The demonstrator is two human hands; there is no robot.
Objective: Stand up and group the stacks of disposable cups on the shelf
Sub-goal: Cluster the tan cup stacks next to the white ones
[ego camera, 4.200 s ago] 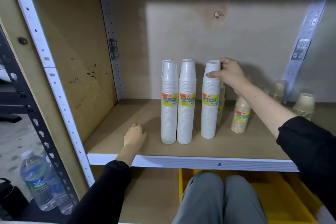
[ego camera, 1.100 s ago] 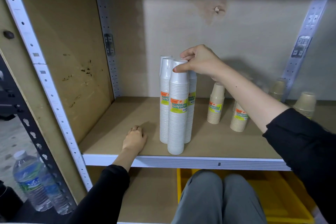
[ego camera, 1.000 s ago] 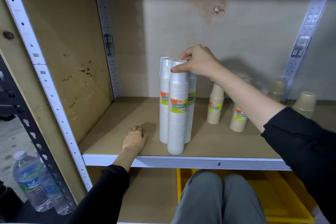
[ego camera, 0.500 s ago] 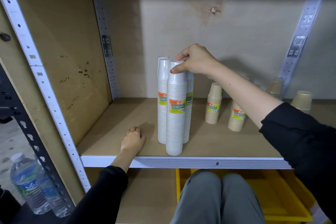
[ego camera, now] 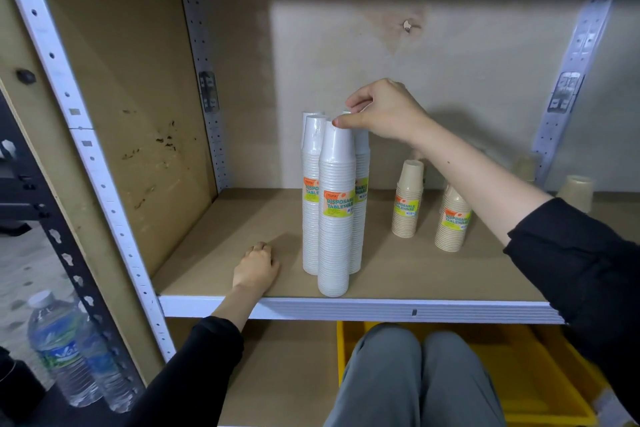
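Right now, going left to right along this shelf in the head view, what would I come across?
left hand → cluster of tall white cup stacks → short tan stack → second tan stack → tan cups at far right. Right hand left out: it overlaps that cluster, pinching its top.

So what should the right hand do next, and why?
Probably let go and reach for the beige stacks: the right hand pinches the top of the front white stack, which already stands upright against the other white stacks, while the beige ones stand apart to the right.
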